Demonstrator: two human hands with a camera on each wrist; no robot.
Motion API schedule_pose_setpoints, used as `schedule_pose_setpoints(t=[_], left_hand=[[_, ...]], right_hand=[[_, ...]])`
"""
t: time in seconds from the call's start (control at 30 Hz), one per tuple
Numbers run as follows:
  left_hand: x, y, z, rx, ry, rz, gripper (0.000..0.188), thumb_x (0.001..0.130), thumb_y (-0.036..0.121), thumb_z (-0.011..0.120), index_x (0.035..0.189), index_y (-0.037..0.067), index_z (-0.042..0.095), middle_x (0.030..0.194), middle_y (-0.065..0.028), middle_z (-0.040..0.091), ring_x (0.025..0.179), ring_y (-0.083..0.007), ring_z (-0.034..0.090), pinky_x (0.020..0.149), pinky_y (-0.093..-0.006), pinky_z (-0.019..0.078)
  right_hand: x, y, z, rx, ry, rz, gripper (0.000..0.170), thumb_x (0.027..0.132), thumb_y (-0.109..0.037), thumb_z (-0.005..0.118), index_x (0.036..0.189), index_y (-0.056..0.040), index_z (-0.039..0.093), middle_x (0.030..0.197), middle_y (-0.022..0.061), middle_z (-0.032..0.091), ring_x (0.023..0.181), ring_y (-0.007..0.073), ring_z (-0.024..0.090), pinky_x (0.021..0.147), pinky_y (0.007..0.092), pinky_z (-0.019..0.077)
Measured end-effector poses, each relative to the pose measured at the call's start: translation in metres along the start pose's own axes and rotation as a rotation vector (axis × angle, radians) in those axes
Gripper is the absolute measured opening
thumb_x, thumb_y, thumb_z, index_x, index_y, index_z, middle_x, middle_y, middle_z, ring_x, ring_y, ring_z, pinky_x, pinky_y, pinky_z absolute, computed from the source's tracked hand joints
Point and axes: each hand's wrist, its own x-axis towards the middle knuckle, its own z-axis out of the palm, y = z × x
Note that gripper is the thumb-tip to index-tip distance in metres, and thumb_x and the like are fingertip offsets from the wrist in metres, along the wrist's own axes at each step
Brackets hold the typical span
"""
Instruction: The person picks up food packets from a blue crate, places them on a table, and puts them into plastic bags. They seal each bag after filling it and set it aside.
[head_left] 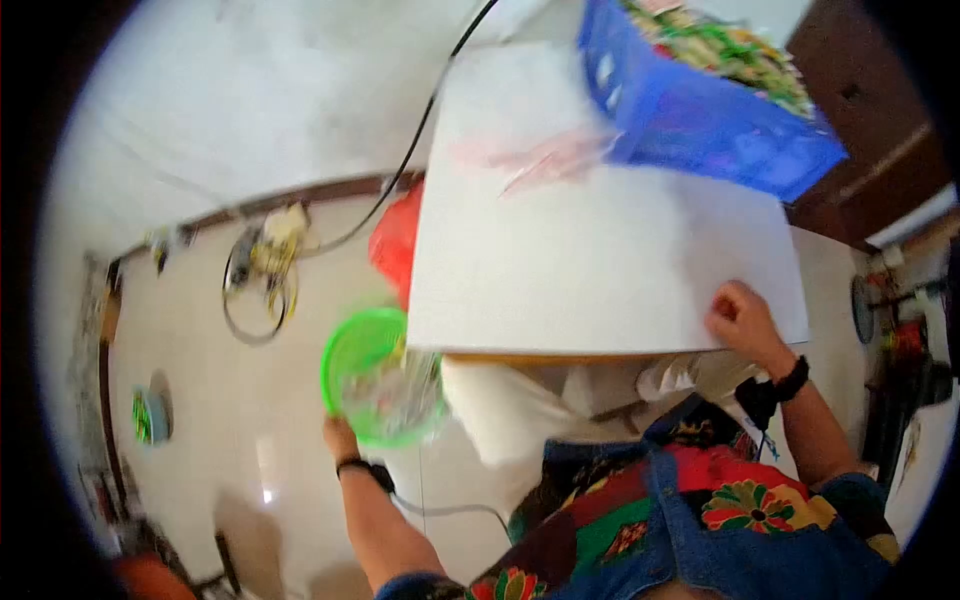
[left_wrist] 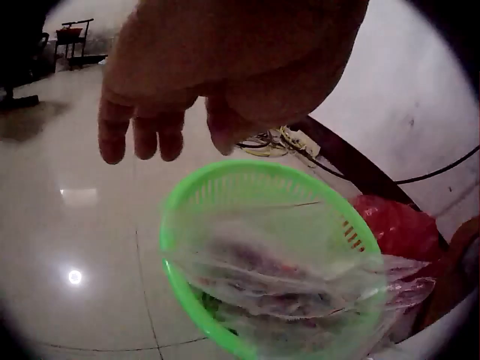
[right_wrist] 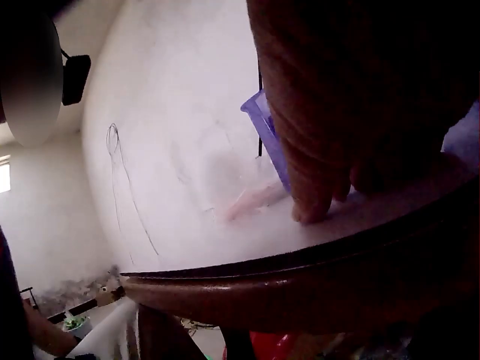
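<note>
Beside the table, my left hand (head_left: 340, 437) is near the rim of a green plastic basket (head_left: 327, 372). In the left wrist view that hand (left_wrist: 232, 67) has its fingers hanging loosely above the basket (left_wrist: 174, 274), with nothing between them. Crumpled clear plastic bags (left_wrist: 277, 292) lie in the basket and partly spill over its side. My right hand (head_left: 742, 315) rests on the white tabletop (head_left: 560, 270) near its front edge, fingers loosely bent. The right wrist view shows that hand (right_wrist: 315, 135) dark, fingertips down at the surface.
A blue crate (head_left: 700, 135) full of green and yellowish pieces stands at the table's far right. Thin pinkish plastic (head_left: 545, 165) lies by it. A red bag (head_left: 397, 245) is beside the table. Coiled cables (head_left: 265, 275) and a small pale-blue tub (head_left: 152, 415) are on the floor.
</note>
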Motion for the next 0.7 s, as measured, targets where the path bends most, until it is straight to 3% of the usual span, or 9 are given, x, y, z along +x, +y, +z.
schedule_pose_setpoints(t=[0.07,0.1,0.17,0.2,0.23,0.3,0.47,0.57,0.7], left_hand=[[0.000,-0.089,0.039,0.647,-0.002,0.250,0.019,0.084,0.015,0.052,0.090,-0.002,0.059,0.089,-0.0207,0.061,0.085,-0.0367,0.058,0.073,-0.0444,0.0479],[-0.001,-0.106,0.045,0.631,-0.062,0.118,0.019,0.081,0.016,0.055,0.088,-0.002,0.058,0.090,-0.0213,0.060,0.085,-0.0369,0.058,0.073,-0.0437,0.0478],[0.002,-0.134,0.066,0.361,0.026,-0.138,0.016,0.077,0.010,0.057,0.087,-0.003,0.057,0.094,-0.0213,0.061,0.087,-0.0379,0.058,0.076,-0.0435,0.0475],[-0.029,0.015,0.000,0.237,0.020,-0.382,0.018,0.076,0.009,0.056,0.088,-0.004,0.057,0.096,-0.0211,0.061,0.088,-0.0375,0.058,0.077,-0.0428,0.0473],[0.007,-0.040,0.016,0.180,0.077,-0.181,0.020,0.077,0.010,0.056,0.092,-0.004,0.057,0.096,-0.0209,0.061,0.087,-0.0365,0.058,0.074,-0.0430,0.0472],[0.013,0.049,-0.031,-0.058,0.118,-0.057,0.017,0.083,0.012,0.053,0.092,-0.003,0.056,0.092,-0.0181,0.062,0.082,-0.0315,0.059,0.073,-0.0401,0.0466],[0.031,0.253,-0.125,-0.244,0.234,0.384,0.014,0.090,0.008,0.052,0.095,-0.003,0.056,0.087,-0.0088,0.061,0.079,-0.0170,0.056,0.074,-0.0294,0.0453],[0.028,0.345,-0.162,-0.462,0.127,0.804,0.010,0.089,0.006,0.050,0.089,-0.002,0.057,0.083,-0.0065,0.059,0.078,-0.0151,0.054,0.072,-0.0259,0.0431],[-0.044,0.487,-0.200,-0.416,0.122,1.099,0.009,0.088,0.004,0.051,0.088,-0.003,0.057,0.083,-0.0079,0.058,0.077,-0.0147,0.054,0.071,-0.0252,0.0426]], right_hand=[[-0.001,0.001,0.001,0.052,0.009,-0.001,0.017,0.073,-0.015,0.064,0.076,-0.0038,0.052,0.072,0.0062,0.049,0.066,0.0191,0.050,0.061,0.0319,0.0426],[-0.001,0.000,0.000,0.041,0.055,0.005,0.017,0.073,-0.015,0.064,0.076,-0.0038,0.052,0.072,0.0062,0.049,0.066,0.0191,0.050,0.061,0.0319,0.0426],[-0.004,0.004,0.001,0.045,0.001,-0.054,0.018,0.073,-0.017,0.065,0.076,-0.0038,0.053,0.074,0.0084,0.052,0.067,0.0227,0.052,0.061,0.0343,0.0424],[-0.004,0.004,0.001,0.040,0.028,-0.056,0.018,0.073,-0.017,0.065,0.076,-0.0038,0.053,0.074,0.0084,0.052,0.067,0.0227,0.052,0.061,0.0343,0.0424],[-0.003,0.005,0.001,0.033,0.009,-0.072,0.020,0.072,-0.019,0.066,0.076,-0.0037,0.053,0.074,0.0098,0.052,0.068,0.0249,0.052,0.061,0.0359,0.0424],[-0.003,0.008,0.004,0.029,0.010,-0.084,0.021,0.072,-0.020,0.067,0.076,-0.0037,0.054,0.075,0.0111,0.053,0.069,0.0271,0.053,0.062,0.0375,0.0424],[-0.008,0.006,0.001,0.063,0.030,-0.174,0.024,0.072,-0.022,0.067,0.076,-0.0037,0.053,0.076,0.0127,0.054,0.070,0.0309,0.053,0.062,0.0411,0.0415],[-0.011,0.014,0.001,0.127,0.054,-0.224,0.025,0.073,-0.023,0.068,0.078,-0.0035,0.054,0.076,0.0126,0.054,0.071,0.0301,0.054,0.063,0.0406,0.0424],[-0.013,0.020,-0.005,0.215,-0.046,-0.185,0.026,0.075,-0.024,0.069,0.083,-0.0027,0.057,0.078,0.0122,0.057,0.074,0.0280,0.057,0.064,0.0382,0.0442]])
